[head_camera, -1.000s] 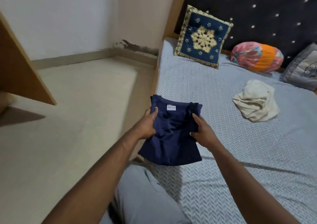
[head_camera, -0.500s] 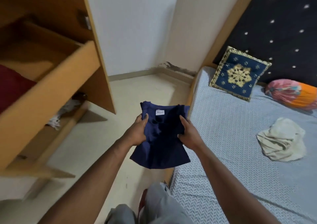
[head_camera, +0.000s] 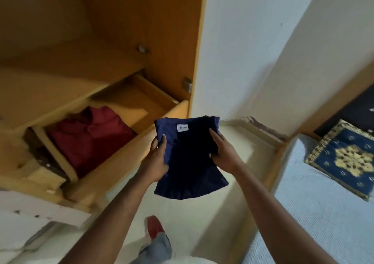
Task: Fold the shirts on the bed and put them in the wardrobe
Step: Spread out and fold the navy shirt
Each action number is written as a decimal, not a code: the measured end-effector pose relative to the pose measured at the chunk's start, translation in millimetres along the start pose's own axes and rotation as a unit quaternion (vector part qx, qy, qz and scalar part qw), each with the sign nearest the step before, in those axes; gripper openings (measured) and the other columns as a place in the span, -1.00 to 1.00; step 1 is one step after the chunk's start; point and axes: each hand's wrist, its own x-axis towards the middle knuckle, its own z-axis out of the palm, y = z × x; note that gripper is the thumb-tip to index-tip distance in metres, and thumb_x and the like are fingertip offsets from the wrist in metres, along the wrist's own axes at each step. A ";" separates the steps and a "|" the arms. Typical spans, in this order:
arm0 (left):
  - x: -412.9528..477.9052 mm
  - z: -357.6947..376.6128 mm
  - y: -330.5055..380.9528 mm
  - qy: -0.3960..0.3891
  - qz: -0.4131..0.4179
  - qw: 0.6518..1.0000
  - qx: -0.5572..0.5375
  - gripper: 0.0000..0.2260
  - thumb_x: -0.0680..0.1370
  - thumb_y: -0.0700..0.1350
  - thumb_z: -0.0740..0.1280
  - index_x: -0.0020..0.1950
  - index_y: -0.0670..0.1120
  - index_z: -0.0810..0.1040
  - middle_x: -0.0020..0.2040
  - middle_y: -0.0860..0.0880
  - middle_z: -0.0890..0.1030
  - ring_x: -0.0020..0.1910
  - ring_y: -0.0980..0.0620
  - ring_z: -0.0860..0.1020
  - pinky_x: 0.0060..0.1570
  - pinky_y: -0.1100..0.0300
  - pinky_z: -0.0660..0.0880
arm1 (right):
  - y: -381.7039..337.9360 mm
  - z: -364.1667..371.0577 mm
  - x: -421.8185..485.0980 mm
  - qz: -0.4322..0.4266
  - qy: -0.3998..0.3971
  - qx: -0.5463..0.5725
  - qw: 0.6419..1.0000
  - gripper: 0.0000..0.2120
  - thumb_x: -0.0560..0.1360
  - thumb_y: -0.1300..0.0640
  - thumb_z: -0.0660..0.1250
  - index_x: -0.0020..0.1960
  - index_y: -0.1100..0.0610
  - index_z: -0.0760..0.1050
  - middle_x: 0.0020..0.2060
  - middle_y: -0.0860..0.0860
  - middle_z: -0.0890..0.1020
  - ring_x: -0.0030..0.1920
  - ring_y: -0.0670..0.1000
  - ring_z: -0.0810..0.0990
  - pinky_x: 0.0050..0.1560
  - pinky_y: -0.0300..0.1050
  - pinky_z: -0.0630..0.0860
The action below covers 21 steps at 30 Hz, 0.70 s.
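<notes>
A folded navy blue shirt (head_camera: 188,162) with a white neck label hangs in the air in front of me. My left hand (head_camera: 156,158) grips its left edge, thumb on top. My right hand (head_camera: 221,152) grips its right edge, fingers curled over the fabric. The shirt is just right of the wooden wardrobe (head_camera: 121,41), at the front edge of an open drawer (head_camera: 113,162). A folded dark red shirt (head_camera: 91,136) lies in that drawer. The bed (head_camera: 315,213) with its pale patterned sheet is at the right.
A blue and gold cushion (head_camera: 344,160) leans on the bed's dark headboard at far right. A white wall stands behind the shirt. Pale floor lies between wardrobe and bed. My foot in a red shoe (head_camera: 154,226) is below the shirt.
My view has swung left from the bed to the wardrobe. Both hands have carried the navy shirt off the bed toward the open drawer; the cream cloth on the bed is out of view.
</notes>
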 end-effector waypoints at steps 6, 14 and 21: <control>55.5 -82.5 -23.5 0.135 -0.007 0.991 -0.002 -0.14 0.46 -0.33 0.37 0.61 -0.06 -0.08 0.59 -0.10 -0.05 0.34 -0.17 0.41 0.08 0.07 0.53 | -85.9 -13.4 118.1 -0.100 -0.007 -0.029 0.995 -0.13 0.38 0.43 0.29 0.60 0.09 0.04 0.57 0.06 0.13 0.51 0.10 0.23 0.26 -0.41 0.14; 130.4 -161.1 -56.6 0.300 -0.033 0.953 0.003 -0.16 0.49 -0.34 0.36 0.60 -0.08 -0.08 0.59 -0.18 -0.07 0.33 -0.17 0.47 -0.18 0.29 0.43 | -180.9 -17.3 257.8 -0.252 -0.023 -0.065 0.965 -0.09 0.46 0.34 0.33 0.61 0.02 -0.13 0.59 0.09 -0.01 0.53 0.17 0.18 0.35 0.04 0.41; 189.0 -133.9 -95.8 0.331 -0.119 0.936 -0.026 -0.19 0.51 -0.32 0.34 0.60 -0.12 -0.09 0.58 -0.24 -0.04 0.35 -0.28 0.41 -0.11 0.10 0.51 | -181.7 28.4 343.8 -0.255 -0.102 -0.132 0.952 -0.05 0.52 0.25 0.36 0.58 -0.15 -0.25 0.59 0.09 0.01 0.45 0.21 0.32 0.27 0.11 0.49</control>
